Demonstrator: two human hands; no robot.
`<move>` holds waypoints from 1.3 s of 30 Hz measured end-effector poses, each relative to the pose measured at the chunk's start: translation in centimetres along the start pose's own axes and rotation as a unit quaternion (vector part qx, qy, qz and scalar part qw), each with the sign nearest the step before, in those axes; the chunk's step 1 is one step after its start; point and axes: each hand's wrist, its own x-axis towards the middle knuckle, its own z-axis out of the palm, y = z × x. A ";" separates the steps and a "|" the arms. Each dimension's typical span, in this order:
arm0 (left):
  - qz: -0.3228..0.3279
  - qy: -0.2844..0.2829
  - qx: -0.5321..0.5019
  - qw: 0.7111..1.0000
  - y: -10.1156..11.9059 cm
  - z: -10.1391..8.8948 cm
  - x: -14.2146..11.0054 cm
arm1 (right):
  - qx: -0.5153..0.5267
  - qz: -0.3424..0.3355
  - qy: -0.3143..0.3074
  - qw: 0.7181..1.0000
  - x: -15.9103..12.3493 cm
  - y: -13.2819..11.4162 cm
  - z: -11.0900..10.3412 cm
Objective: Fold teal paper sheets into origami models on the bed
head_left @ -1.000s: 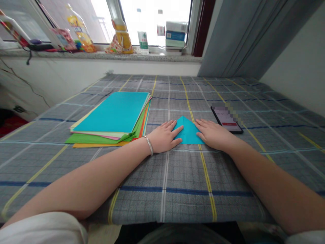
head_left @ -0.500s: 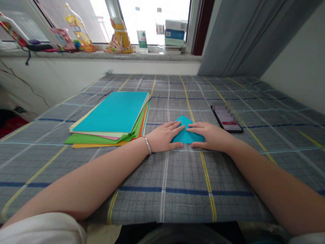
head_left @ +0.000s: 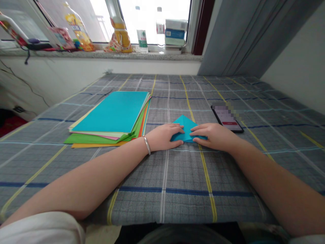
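Observation:
A small sheet of blue folded paper lies on the tablecloth, its peak pointing away from me and a crease running down from the tip. My left hand rests over its left part, fingers outstretched on top and thumb apart along the near edge. On the right side, my right hand has its fingers bent over the paper and its thumb at the near edge, with the right corner between them. That near edge looks slightly raised by the right thumb. The paper's left corner is partly hidden under my left hand.
Left of my hands lies a stack of coloured paper, blue on top. A phone sits just beyond my right hand. Bottles and boxes stand on the windowsill behind the checked tablecloth.
My hands first lay flatter on the paper's sides, then moved inward across it. Now the right hand has drawn back slightly and its fingers have bent around the right corner, lifting the near edge.

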 end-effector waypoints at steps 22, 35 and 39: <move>-0.209 0.079 0.066 0.973 -0.7 -1.1 0.3 | -0.028 0.179 0.029 0.983 0.3 0.1 0.1; -0.226 0.115 0.020 0.967 -1.7 -0.4 1.0 | 0.018 0.270 0.063 0.961 1.4 1.7 1.8; -0.239 0.093 0.072 0.964 -1.2 -0.4 1.0 | 0.011 0.256 0.063 0.965 1.5 1.6 2.0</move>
